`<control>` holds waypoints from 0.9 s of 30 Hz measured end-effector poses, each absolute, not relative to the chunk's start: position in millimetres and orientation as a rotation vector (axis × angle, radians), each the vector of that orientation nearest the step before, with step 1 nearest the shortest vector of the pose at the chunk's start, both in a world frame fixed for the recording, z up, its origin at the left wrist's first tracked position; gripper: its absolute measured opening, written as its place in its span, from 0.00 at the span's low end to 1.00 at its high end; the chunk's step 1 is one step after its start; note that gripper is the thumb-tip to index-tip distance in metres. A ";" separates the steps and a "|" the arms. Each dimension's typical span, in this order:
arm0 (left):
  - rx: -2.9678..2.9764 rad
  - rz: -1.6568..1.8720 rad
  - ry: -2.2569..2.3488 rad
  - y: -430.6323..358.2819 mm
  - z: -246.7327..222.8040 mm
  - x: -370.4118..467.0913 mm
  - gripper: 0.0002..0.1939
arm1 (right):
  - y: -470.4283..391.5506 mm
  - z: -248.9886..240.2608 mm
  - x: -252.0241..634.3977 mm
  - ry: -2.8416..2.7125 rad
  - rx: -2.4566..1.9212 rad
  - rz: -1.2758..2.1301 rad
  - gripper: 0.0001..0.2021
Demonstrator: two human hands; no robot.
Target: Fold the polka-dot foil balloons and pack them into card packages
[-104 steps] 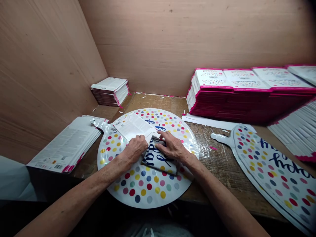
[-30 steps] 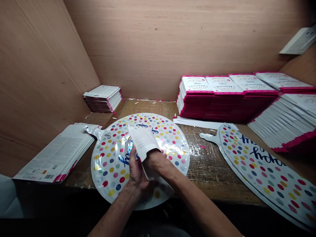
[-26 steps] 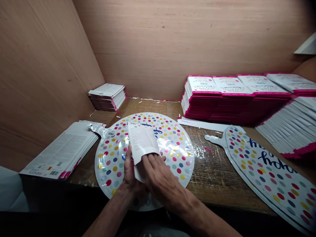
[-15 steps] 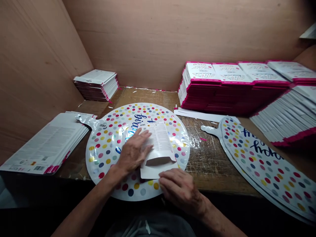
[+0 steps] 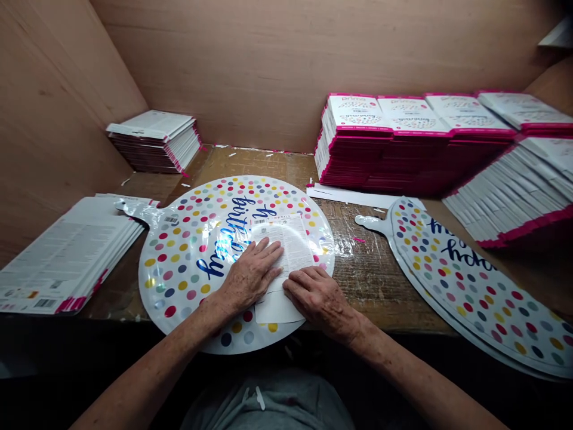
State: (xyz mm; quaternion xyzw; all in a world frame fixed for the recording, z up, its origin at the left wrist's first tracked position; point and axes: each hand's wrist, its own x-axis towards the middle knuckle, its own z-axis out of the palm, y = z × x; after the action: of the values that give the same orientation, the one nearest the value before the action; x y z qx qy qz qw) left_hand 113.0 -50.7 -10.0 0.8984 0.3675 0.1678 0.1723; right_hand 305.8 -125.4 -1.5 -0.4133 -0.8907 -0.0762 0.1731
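A round foil balloon (image 5: 183, 251) with coloured dots and blue birthday lettering lies flat at the table's front edge, its tail to the left. On it rests a printed white card envelope (image 5: 298, 242), its lower flap lying towards me. My left hand (image 5: 253, 272) lies with fingers stretched out over the envelope's left side. At the lower right edge, my right hand (image 5: 319, 301) has its fingers bent and pressed together on the envelope, the fingertips partly hidden. The mouth of the envelope is covered by both hands.
More dotted balloons (image 5: 474, 298) lie stacked at the right, overhanging the front edge. Pink-edged packets (image 5: 385, 155) stand piled at the back right. Printed card envelopes (image 5: 58, 257) lie front left, with another stack (image 5: 152, 140) behind. Wooden panels (image 5: 215, 65) enclose the back and left.
My right hand has moved up from the flap's lower corner onto the envelope. The envelope's gaping mouth no longer shows. My left hand stays on the envelope, while the whole view has shifted slightly.
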 end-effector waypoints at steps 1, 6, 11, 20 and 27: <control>2.534 0.474 1.048 -50.0 -10.3 113.0 0.22 | -122.2 -1.2 302.0 -2.539 -1.182 -0.227 0.09; 2.484 0.482 1.008 -47.8 -7.3 112.3 0.23 | -110.6 7.8 294.9 -2.654 -1.262 -0.225 0.11; 2.516 0.472 0.982 -49.0 -6.8 114.5 0.23 | -152.1 24.5 342.7 -2.693 -1.187 0.166 0.15; 2.500 0.718 0.934 -63.8 -5.0 120.7 0.15 | -183.8 -3.3 345.5 -2.420 -1.042 -0.213 0.18; 2.519 0.693 0.770 -122.6 -4.5 89.0 0.26 | -183.5 -9.8 339.8 -2.337 -1.013 -0.235 0.10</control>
State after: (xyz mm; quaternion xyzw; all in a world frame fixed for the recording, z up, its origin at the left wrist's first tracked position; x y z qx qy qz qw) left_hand 89.0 -122.6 -4.5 0.9047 0.2767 0.2487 0.2074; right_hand 339.8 -183.5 -9.8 -0.3791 -0.8751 -0.0879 0.2876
